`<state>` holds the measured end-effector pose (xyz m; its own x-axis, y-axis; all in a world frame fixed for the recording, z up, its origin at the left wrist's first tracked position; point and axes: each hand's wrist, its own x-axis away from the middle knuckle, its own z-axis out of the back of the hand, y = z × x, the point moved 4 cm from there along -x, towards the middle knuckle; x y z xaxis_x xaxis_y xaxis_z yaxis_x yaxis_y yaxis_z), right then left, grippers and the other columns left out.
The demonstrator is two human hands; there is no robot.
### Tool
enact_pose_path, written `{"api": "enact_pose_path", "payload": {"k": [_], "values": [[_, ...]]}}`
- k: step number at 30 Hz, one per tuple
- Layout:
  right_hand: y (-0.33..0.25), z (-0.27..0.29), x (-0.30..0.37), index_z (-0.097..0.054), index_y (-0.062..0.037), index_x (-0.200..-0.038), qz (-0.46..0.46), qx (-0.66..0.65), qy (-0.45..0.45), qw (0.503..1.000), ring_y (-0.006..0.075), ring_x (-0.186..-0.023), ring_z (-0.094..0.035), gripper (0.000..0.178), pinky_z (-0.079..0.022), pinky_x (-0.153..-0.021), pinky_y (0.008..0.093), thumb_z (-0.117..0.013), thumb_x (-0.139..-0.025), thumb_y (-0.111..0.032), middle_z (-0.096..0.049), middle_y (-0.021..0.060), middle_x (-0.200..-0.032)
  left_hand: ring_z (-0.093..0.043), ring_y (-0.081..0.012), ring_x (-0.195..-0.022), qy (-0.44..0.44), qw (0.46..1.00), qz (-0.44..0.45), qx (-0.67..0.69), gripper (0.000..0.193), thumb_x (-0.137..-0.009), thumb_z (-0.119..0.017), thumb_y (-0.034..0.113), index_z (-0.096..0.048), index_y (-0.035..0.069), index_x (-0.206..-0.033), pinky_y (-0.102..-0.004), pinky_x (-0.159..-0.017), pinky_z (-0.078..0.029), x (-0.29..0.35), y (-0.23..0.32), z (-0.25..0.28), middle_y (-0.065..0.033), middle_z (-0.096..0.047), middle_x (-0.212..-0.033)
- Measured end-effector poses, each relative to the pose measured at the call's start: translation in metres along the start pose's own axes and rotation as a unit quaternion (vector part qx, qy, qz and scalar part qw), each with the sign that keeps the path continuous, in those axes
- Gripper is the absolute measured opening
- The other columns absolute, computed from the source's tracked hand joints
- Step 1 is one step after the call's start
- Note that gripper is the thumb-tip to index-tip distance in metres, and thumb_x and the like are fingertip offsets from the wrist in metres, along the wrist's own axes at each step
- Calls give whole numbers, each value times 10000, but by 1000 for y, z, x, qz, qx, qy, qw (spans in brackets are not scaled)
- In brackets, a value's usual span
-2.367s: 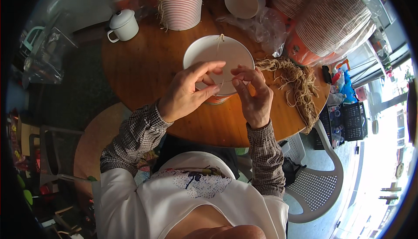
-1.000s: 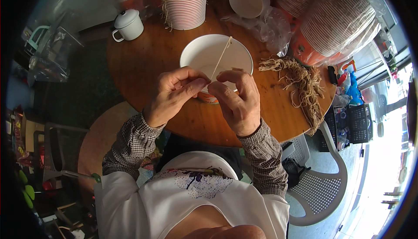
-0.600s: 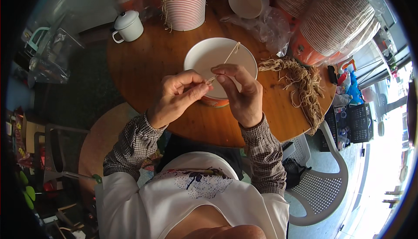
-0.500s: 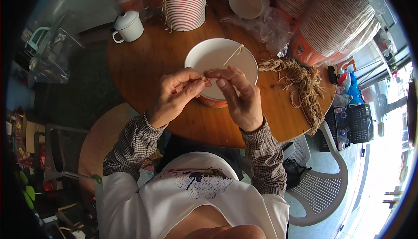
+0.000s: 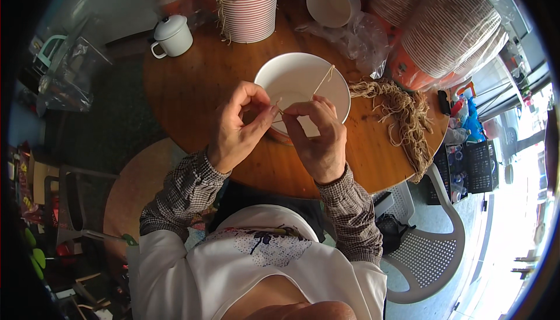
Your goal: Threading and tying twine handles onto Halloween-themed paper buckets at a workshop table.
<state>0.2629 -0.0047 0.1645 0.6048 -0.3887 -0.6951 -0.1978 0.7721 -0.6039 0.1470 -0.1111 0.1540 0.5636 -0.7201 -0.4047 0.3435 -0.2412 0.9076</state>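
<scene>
A round paper bucket [image 5: 286,70], white inside with some orange outside, stands before me on the table. A thin tan string [image 5: 322,83] is fixed at its far right rim and runs down to my fingers. Over the near part of the opening, my left hand [image 5: 240,133] pinches the string between thumb and forefinger. My right hand [image 5: 319,139] pinches it too, close beside the left fingertips. A short loop or end shows between the two hands; its exact shape is too small to tell.
The wooden table [image 5: 198,104] holds a bundle of loose strings [image 5: 405,116] at right. Behind stand a stack of buckets [image 5: 248,11], a white lidded mug [image 5: 173,35], a tipped bucket [image 5: 332,4] and plastic-wrapped bucket stacks [image 5: 446,28]. A grey chair [image 5: 426,262] stands right.
The fingertips have drawn slightly apart, showing string between them. My left hand has shifted a little right, and the bucket has moved slightly right.
</scene>
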Motion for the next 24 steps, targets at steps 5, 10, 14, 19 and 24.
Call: {"api": "enact_pose_path", "payload": {"k": [5,10,14,19,24], "values": [[-3,0,1,-612,-66,-867,19,26,19,999,242,-785,-631,129,-436,-943,430,-682,-771,-16,-640,46,-785,-607,-132,-800,20,986,-109,-128,138,-831,-638,-56,-623,6,-954,-245,-725,-493,-3,3,-3,-57,-612,-880],[-2,1,2,-614,-60,-875,28,34,28,999,247,-780,-627,128,-445,-931,430,-678,-774,-14,-640,54,-794,-631,-214,-794,24,938,-242,-247,222,-751,-674,-88,-654,23,-942,-314,-691,-517,-2,12,-6,-93,-634,-869],[0,0,3,-613,-54,-885,21,19,24,999,261,-789,-627,131,-445,-931,432,-671,-778,-5,-645,59,-811,-618,-214,-786,4,945,-234,-228,204,-743,-664,-87,-642,17,-917,-305,-672,-508,-4,15,-5,-81,-617,-856],[0,2,4,-596,-47,-905,-9,-7,17,1000,289,-831,-618,167,-449,-913,418,-665,-769,20,-646,69,-851,-602,-171,-769,-54,970,-172,-162,115,-769,-640,-45,-617,3,-871,-277,-648,-492,-12,14,1,-57,-595,-864],[1,1,5,-568,-41,-899,-4,-21,21,1000,313,-907,-586,191,-455,-843,388,-648,-760,63,-642,75,-895,-574,-118,-800,-146,986,-48,-61,56,-860,-580,30,-604,-5,-895,-253,-695,-479,-17,3,3,-47,-578,-884]]}}
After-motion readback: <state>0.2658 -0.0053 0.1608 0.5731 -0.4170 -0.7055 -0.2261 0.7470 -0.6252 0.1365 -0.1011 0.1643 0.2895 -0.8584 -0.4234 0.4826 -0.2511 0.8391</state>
